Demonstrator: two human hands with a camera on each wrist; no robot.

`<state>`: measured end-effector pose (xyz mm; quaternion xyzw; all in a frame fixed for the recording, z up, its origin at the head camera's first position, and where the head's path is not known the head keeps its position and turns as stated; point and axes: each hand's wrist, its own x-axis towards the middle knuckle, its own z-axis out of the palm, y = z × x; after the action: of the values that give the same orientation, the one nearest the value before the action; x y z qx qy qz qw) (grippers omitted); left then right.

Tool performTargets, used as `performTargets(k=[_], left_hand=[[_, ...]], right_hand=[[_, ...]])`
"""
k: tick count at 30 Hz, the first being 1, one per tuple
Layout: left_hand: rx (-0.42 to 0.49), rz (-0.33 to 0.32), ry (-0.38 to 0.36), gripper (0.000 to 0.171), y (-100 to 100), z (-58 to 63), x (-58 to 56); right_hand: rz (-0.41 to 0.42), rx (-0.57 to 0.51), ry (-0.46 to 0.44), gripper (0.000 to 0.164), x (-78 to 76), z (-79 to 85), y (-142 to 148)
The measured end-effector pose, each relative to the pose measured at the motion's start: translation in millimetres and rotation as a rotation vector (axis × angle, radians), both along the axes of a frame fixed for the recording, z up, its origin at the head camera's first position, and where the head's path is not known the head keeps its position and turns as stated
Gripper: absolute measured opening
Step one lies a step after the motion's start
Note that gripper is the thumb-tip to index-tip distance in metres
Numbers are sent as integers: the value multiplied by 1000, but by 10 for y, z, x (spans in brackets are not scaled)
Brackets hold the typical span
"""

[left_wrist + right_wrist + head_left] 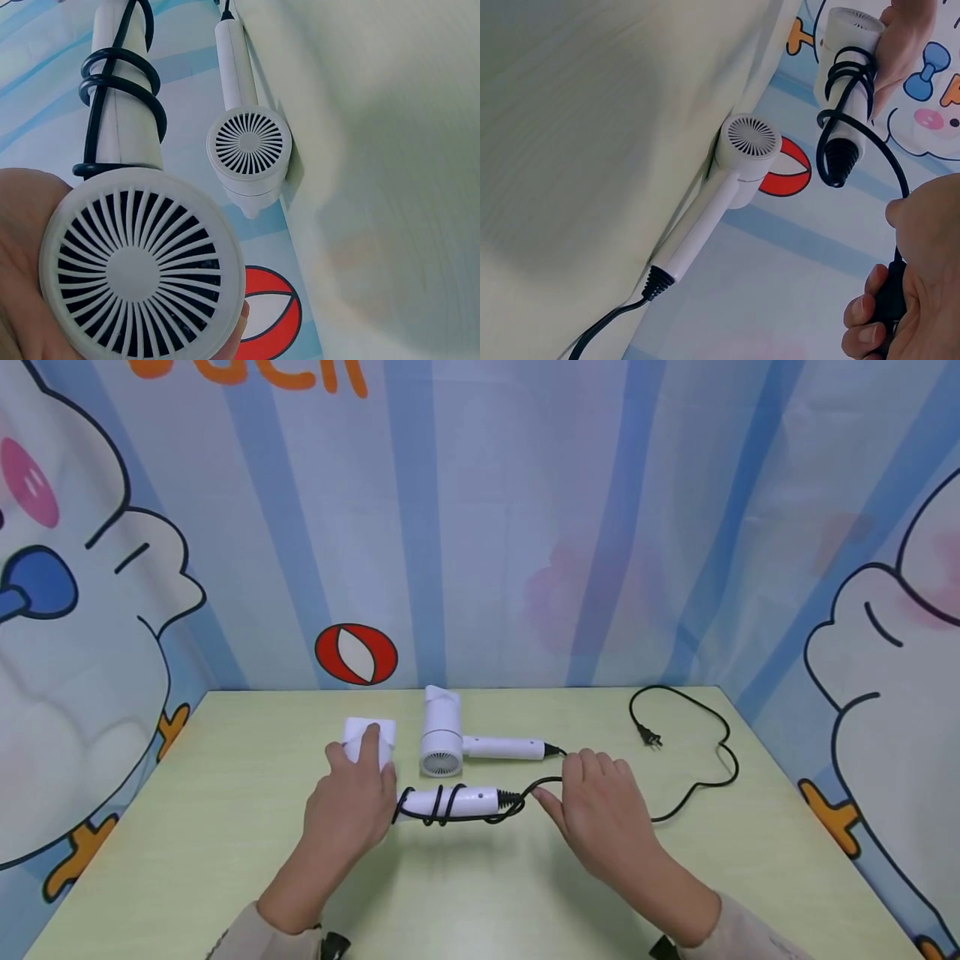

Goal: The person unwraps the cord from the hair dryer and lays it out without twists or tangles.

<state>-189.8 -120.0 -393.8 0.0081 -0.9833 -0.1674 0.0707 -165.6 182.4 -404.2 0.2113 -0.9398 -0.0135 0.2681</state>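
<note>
Holding the near dryer (480,798), the left grip (348,802) is curled about its round head at left of centre. This dryer is raised off the tabletop (187,843), with its handle directed right. Its housing is smooth, white and plastic-looking. A round grille (132,274) of curved radial slats closes one end of the head; a flat, square-edged nozzle (369,731) forms the far end. The handle is a plain cylinder ending in a black, ribbed, tapered boot (841,159).

A glossy black cord (892,159) is coiled loosely around this handle, with one length lying along it. From the coils the cord runs right to the right grip (603,806), whose fingers are closed around a black end piece (890,298). Most of this piece is hidden by the palm.

The far dryer (441,731) lies on the tabletop beyond, of similar white finish. Its grille faces the near side, its tapered nozzle the far side, and its slim handle points right to a black boot. Its cord passes out of sight behind the right grip. At far right, a thin black cord lies in an irregular loop, ending in a two-pronged plug (648,735). The tabletop is pale, with faint wood-like grain. Behind it hangs a blue striped backdrop (502,527), lightly creased.
</note>
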Motion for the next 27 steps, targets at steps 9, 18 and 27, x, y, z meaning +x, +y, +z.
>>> performTargets(k=[9,18,27], left_hand=[[27,11,-8,61,-45,43,-51],[55,15,-11,61,-72,60,-83],[76,15,3,61,-86,39,-104]], right_hand=[[37,17,19,51,174,39,-106],[70,21,53,61,299,17,-178],[84,35,-1,52,374,-42,-223]])
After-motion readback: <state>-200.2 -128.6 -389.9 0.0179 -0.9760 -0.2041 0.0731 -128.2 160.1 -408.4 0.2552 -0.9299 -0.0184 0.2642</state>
